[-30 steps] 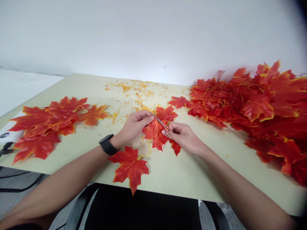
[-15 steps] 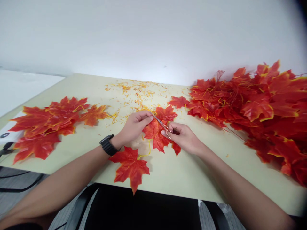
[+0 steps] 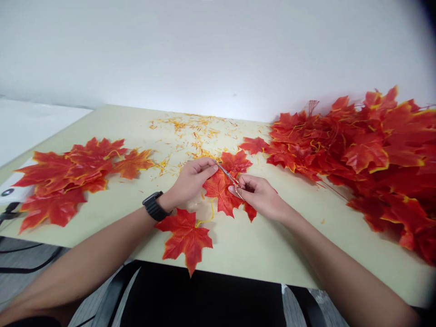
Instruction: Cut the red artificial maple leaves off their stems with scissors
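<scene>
My right hand (image 3: pixel 260 195) is closed around the handles of small metal scissors (image 3: pixel 229 173), their blades slanting up and left over red leaves. At the blade tips, thumb and forefinger of my left hand (image 3: pixel 194 179) pinch an artificial maple leaf (image 3: pixel 221 193), orange-red; the exact grip point is hidden. Behind it lies another red leaf (image 3: pixel 236 161), partly covered. A separate maple leaf (image 3: pixel 187 240) with a yellow stem sits below my left wrist, its tip reaching over the table's front edge.
A large heap of red leaves (image 3: pixel 368 159) fills the right side. On the left is a smaller pile of leaves (image 3: pixel 75 168) beside a white box (image 3: pixel 12 190) with a cable. Yellow and orange trimmings (image 3: pixel 194 127) are scattered toward the wall (image 3: pixel 204 54).
Hardly anything differs. Both hands, the scissors and the leaves keep nearly the same places, with only a slight shift of the right fingers on the handles.
</scene>
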`<state>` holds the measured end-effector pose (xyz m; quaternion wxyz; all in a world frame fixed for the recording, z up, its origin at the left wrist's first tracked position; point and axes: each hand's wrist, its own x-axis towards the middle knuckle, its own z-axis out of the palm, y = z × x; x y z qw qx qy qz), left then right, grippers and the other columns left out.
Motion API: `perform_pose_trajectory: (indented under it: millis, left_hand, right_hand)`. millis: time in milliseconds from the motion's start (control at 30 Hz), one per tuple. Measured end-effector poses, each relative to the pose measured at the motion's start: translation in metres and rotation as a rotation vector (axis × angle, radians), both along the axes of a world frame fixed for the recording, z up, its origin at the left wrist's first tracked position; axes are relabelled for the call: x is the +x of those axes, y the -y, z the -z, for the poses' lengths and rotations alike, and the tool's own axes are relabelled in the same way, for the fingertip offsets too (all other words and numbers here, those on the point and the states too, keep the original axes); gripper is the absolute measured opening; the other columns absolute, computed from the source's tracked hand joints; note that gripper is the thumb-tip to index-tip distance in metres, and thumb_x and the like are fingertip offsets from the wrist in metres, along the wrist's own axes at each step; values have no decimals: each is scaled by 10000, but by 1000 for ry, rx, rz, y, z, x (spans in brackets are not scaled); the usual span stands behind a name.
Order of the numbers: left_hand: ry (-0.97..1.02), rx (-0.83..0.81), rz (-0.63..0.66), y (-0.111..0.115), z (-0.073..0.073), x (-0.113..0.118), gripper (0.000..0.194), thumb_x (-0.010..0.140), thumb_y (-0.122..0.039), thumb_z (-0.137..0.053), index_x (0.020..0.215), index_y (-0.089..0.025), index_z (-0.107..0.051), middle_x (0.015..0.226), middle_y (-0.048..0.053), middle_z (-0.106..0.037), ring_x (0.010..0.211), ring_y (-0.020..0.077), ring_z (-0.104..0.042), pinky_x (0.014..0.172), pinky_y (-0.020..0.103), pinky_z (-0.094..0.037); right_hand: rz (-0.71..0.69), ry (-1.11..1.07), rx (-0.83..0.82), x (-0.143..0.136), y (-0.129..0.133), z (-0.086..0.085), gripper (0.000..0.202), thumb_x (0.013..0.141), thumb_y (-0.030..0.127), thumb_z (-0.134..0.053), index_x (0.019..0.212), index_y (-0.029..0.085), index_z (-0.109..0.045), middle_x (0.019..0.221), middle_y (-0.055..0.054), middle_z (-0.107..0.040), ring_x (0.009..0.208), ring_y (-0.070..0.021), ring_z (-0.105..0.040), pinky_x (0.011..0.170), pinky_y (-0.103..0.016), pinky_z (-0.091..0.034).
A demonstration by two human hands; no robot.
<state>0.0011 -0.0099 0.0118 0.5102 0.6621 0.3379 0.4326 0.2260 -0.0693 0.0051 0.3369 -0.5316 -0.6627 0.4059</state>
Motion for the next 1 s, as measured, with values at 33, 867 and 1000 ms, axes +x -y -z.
perform_pose_trajectory:
  millis: [33,867,1000]
  left_hand:
    - [2,2,0,0,0,0,220,927,-360,-669,793,-188,-639,739,-14,-564,675,121,-456,658,266,-381]
    - [-4,-1,-21,-1,2,0,228,917,-394,-687,811,-194,-662,779,1,-604,709,131,-493,684,269,-416]
    - [-4,6,-26,0,1,1,225,912,-388,-689,813,-186,-672,775,1,-595,709,130,-489,676,265,-414]
  right_hand:
    - [1,-1,-1,0,0,0,502,954,531,-717,727,219,-397,700,44,-402,640,-111,-352,569,-284,-275]
    - [5,-9,-1,1,-1,3,504,953,525,-694,692,223,-386,684,29,-413,627,-120,-358,552,-276,-295]
    - [10,-40,-18,2,-2,5,505,944,531,-715,698,221,-400,675,38,-401,615,-112,-345,551,-279,-279]
